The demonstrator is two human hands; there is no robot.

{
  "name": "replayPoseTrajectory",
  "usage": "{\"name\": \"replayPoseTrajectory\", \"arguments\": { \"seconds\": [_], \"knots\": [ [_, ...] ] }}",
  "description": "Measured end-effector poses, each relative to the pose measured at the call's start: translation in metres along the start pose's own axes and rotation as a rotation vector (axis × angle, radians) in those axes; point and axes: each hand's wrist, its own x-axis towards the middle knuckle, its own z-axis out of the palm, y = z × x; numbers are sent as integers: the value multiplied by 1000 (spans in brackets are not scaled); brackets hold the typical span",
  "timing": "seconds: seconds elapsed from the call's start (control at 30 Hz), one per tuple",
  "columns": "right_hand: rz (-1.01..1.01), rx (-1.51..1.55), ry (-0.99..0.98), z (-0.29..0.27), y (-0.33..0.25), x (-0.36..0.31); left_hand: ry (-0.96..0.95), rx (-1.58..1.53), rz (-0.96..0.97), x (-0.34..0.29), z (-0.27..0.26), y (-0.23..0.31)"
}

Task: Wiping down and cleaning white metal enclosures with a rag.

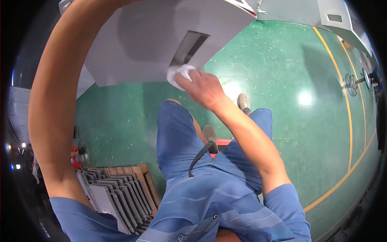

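My right hand [203, 86] grips a crumpled white cloth [178, 74] and presses it against the lower edge of a large grey metal cabinet [141, 44], just below a recessed rectangular slot [189, 46]. My left arm arches up along the left side of the picture and its hand passes out of view behind the cabinet's top edge. Below me are my blue shirt, blue shorts and grey shoes; one foot rests on a red step [223, 142].
A wooden pallet [139, 171] with several grey metal panels stacked on edge stands at lower left. The green floor [298, 105] carries yellow lines. Another grey cabinet [342, 22] stands at the upper right, and a small fan [82, 155] sits at left.
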Motion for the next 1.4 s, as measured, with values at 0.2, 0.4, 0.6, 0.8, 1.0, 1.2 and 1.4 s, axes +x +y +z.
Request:
{"name": "replayPoseTrajectory", "arguments": {
  "seconds": [0.2,0.4,0.6,0.8,1.0,1.2,1.4],
  "knots": [
    [349,-32,-909,86,32,-127,-79,81,-459,5,-11,21],
    [151,173,-219,21,-43,-54,-3,58,-189,-30,-3,-5],
    [-152,-64,34,26,-30,-2,-95,-21,-215,-27,-4,-30],
    [760,3,-611,47,49,-120,-54,-58,-112,-65,-3,-72],
    [1169,403,-546,34,27,-230,-209,-34,-147,-90,1,-99],
    [1571,1066,-335,-4,39,-194,-349,-15,-330,-138,-7,-134],
    [1630,1273,-346,3,46,-204,-411,41,-407,-175,-10,-166]
  ]
}}
